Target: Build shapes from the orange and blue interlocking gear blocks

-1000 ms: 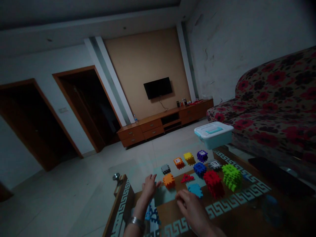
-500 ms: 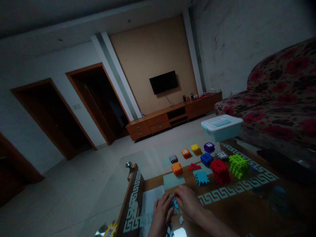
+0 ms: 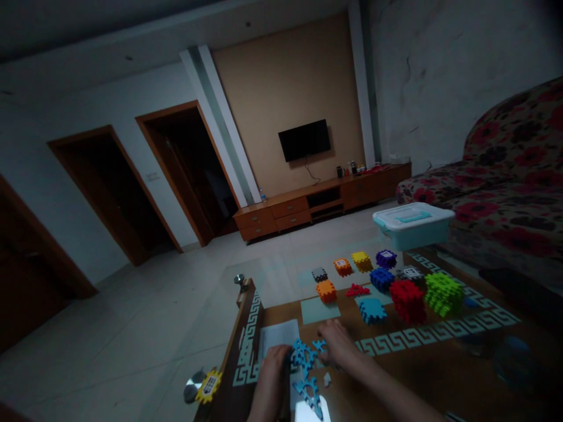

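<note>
Blue interlocking foam pieces (image 3: pixel 304 364) gripped in left hand (image 3: pixel 271 384), right hand (image 3: pixel 336 344) touching them, grip unclear

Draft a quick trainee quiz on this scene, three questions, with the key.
1. Multiple choice: which are the left hand and right hand closest to?
A. the blue interlocking pieces
B. the floral sofa
C. the lidded plastic box

2. True or false: in this view, the red stack stands to the left of the green stack.

3. Short answer: what is mounted on the wall above the low wooden cabinet?

Key: 1 A; 2 true; 3 a television.
</note>
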Tool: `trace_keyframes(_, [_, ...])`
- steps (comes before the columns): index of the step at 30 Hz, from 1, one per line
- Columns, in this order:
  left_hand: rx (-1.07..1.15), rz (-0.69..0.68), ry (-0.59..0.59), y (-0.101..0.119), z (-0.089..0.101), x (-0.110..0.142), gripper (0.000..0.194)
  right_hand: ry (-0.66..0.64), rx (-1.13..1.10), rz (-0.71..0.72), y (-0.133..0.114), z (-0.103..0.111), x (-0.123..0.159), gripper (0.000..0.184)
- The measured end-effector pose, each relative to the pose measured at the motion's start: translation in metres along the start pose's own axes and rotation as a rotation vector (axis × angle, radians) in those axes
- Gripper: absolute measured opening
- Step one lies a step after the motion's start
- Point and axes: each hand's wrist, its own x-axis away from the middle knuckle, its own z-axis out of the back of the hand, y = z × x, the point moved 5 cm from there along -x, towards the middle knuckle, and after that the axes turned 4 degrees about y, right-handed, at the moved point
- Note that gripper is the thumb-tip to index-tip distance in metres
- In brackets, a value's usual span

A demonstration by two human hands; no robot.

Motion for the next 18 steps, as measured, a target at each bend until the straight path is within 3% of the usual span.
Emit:
trace_keyframes(5, [-0.160,0.122,-0.128,0.031,0.018,0.004,0.042,0.011,-0.100,-0.103,0.015,0.009,0.001,0.020])
trace_keyframes(9, [-0.233,0.197,-0.244,0.038,0.024,0.014,0.033,0.004,-0.104,-0.122,0.019,0.017,0.000,0.007])
trace_keyframes(15, [-0.233,0.236,-0.334,0.040,0.031,0.027,0.021,-0.131,-0.385,0.105,-0.015,0.001,0.023,0.019])
trace_keyframes(18, [-0.259,0.286,-0.369,0.044,0.035,0.030,0.022,-0.149,-0.391,0.170,-0.029,-0.013,0.033,0.031])
